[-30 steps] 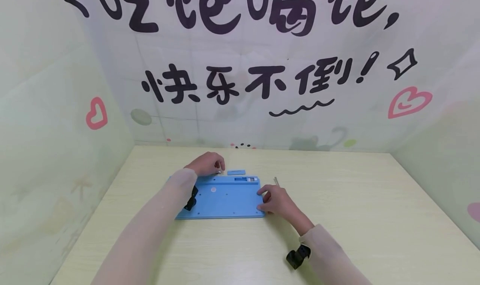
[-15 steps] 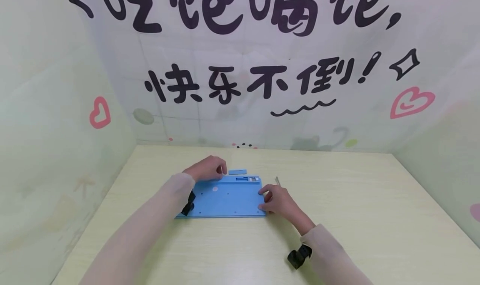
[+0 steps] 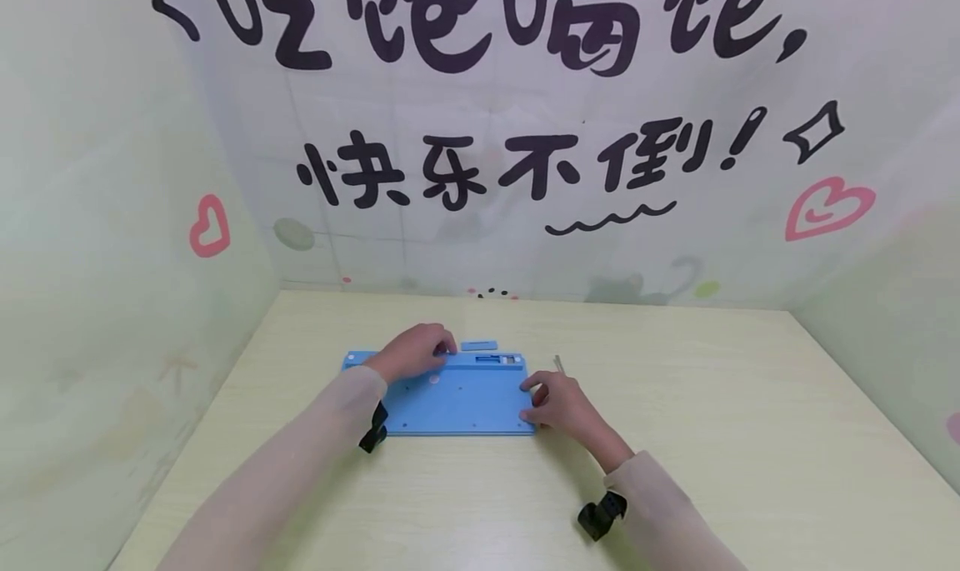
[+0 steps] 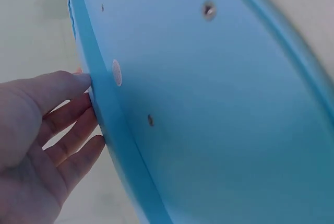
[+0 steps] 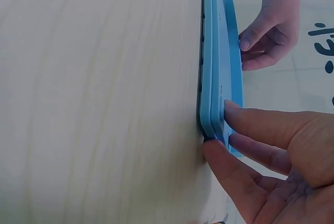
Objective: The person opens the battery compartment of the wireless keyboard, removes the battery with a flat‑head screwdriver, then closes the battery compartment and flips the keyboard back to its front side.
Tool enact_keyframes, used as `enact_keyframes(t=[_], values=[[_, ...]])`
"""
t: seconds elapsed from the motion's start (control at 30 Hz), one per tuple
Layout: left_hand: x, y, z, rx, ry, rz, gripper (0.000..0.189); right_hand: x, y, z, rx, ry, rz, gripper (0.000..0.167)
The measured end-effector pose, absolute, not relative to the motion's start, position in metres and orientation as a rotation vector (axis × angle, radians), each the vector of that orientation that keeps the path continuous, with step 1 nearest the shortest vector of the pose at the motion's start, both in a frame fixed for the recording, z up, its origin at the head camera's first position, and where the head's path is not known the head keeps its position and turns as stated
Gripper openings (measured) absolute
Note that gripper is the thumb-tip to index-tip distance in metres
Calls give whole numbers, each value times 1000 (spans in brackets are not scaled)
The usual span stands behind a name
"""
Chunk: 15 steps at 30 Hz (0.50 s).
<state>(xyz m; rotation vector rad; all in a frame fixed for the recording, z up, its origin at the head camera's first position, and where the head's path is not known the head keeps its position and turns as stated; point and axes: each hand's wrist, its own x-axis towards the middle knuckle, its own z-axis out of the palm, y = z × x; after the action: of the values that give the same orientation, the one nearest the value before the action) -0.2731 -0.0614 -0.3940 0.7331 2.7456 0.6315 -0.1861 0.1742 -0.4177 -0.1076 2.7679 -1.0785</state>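
Note:
A blue keyboard (image 3: 450, 400) lies face down on the table, small screws dotting its underside. Near the right end of its raised back strip is an uncovered compartment (image 3: 487, 358). My left hand (image 3: 416, 350) has its thumb and fingertips on the back edge; in the left wrist view the thumb (image 4: 57, 85) meets the strip, with the other fingers just below. At the right end, my right hand (image 3: 558, 400) holds the keyboard's side. In the right wrist view the thumb and fingers (image 5: 261, 122) straddle a corner, keys facing the table.
A small blue cover strip (image 3: 479, 345) lies just behind the keyboard. Beyond my right hand sits a thin silver rod-like thing (image 3: 558, 363), partly hidden. A printed cloth wall (image 3: 480, 254) closes the back of the table.
My left hand has come from behind the keyboard onto its back edge. A small silver thing near its fingertips a second ago is out of sight. The right hand stays at the keyboard's end.

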Motion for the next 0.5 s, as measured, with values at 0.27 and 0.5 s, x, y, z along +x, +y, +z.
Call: enact_keyframes(t=[0.27, 0.5], values=[[-264, -64, -400, 657, 2809, 796, 20, -187, 174, -418, -104, 2767, -1052, 35], [-262, -62, -402, 555, 2829, 887, 21, -190, 174, -413, -140, 2781, -1008, 30]])
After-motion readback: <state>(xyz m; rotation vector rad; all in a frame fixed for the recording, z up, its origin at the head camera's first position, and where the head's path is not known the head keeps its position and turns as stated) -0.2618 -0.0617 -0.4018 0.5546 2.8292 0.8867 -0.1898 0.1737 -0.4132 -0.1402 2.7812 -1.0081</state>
